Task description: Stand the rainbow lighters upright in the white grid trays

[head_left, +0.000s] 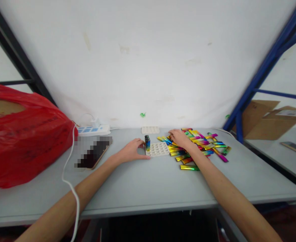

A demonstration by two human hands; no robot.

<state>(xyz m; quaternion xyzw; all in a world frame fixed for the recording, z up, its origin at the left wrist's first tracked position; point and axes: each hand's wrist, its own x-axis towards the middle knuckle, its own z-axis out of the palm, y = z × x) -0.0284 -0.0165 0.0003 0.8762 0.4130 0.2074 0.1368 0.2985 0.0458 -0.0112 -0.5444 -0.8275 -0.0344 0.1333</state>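
A white tray with round holes [159, 149] lies flat on the grey table [148, 185]. One or two dark iridescent sticks [147, 142] stand upright in its left corner. My left hand [133, 152] rests against the tray's left edge, fingers curled round that corner. My right hand [179, 137] lies palm down on a heap of rainbow-coloured metallic sticks [200, 148] to the right of the tray, its fingers on the sticks at the heap's left end. Whether it grips one is hidden.
A second white tray [150, 129] sits by the wall. A power strip [93, 130] with a white cable, a blurred phone [93, 154] and a big red plastic bag [24, 134] fill the left side. Blue shelf posts [263, 70] and cardboard boxes [266, 117] stand at right.
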